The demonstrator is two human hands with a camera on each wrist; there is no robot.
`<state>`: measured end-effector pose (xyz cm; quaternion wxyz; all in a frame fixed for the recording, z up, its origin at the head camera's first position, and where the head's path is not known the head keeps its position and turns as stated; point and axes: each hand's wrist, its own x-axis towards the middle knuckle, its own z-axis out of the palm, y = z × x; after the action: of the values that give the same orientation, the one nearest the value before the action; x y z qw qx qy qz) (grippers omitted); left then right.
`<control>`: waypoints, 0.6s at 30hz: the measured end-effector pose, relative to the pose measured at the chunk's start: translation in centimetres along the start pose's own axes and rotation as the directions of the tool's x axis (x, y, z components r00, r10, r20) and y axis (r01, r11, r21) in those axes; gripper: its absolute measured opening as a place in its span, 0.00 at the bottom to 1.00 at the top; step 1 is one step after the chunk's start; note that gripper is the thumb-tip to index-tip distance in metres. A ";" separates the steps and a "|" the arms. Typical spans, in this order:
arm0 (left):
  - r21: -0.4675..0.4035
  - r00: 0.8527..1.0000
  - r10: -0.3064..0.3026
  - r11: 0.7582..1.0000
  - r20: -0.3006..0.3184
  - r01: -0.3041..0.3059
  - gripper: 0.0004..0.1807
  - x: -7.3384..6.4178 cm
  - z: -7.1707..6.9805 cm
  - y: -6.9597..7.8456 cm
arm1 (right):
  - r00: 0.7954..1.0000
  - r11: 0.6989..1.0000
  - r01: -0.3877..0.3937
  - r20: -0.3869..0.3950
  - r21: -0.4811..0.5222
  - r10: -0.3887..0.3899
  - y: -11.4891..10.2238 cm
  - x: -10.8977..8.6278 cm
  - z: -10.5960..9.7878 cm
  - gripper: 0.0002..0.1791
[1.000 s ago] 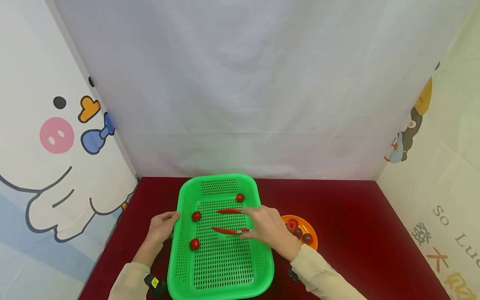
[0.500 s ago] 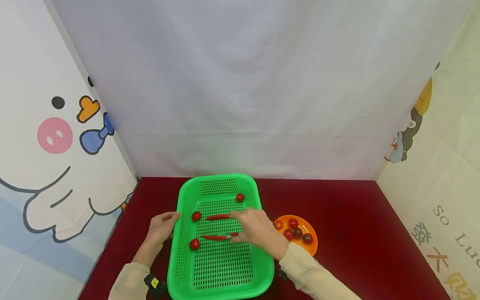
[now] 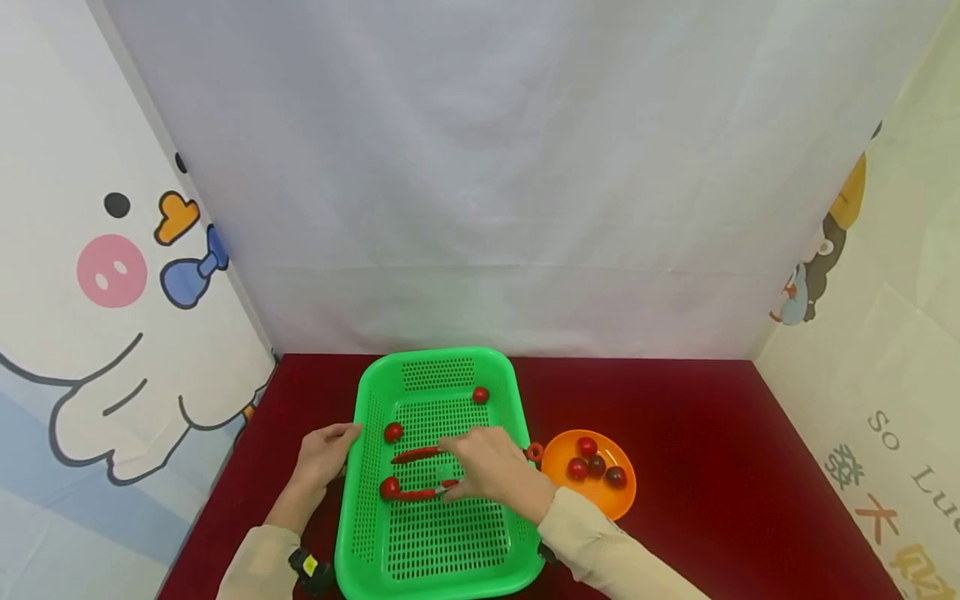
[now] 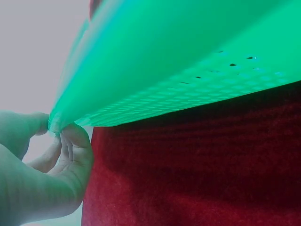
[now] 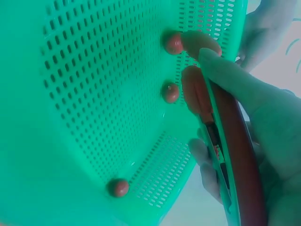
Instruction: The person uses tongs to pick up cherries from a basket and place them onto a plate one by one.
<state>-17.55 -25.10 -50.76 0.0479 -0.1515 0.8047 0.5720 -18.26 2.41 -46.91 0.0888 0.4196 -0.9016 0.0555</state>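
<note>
My left hand [image 3: 322, 454] pinches the left rim of a green perforated basket [image 3: 450, 550]; in the left wrist view, thumb and fingers [image 4: 77, 139] meet on the rim. My right hand [image 3: 498, 471] holds red-tipped tongs [image 3: 416, 456] low over the basket, arms spread, tips pointing left. Three small cherry tomatoes lie inside: one near the left wall [image 3: 393, 432], one lower left [image 3: 389, 488], one at the back right [image 3: 481, 395]. The tongs' nearer tip overlaps the lower-left tomato; in the right wrist view I cannot tell if they touch [image 5: 174, 43].
An orange plate [image 3: 607, 504] stands right of the basket, holding several small red and dark round fruits. The dark red tablecloth [image 3: 697, 467] runs under everything, up to a white cloth backdrop [image 3: 480, 208]. Printed panels stand at left and right.
My right hand has moved left and toward me with the tongs, whose nearer tip now reaches the lower-left cherry tomato. More of the orange plate shows. The left hand stays put.
</note>
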 end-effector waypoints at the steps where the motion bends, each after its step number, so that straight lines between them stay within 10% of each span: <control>1: 0.002 1.000 0.001 1.000 0.000 -0.001 0.28 0.0 0.0 0.0 | 1.000 1.000 -0.001 0.007 -0.011 0.001 -0.1 0.1 0.0 0.29; 18: -0.022 1.000 -0.002 1.000 0.001 0.002 0.28 0.0 0.0 0.1 | 0.991 0.992 -0.022 0.126 -0.125 0.038 -1.4 1.7 0.6 0.27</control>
<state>-17.59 -25.10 -50.66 0.0471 -0.1528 0.7981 0.5809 -18.34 0.12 -47.15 0.0558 0.4024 -0.9134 -0.0260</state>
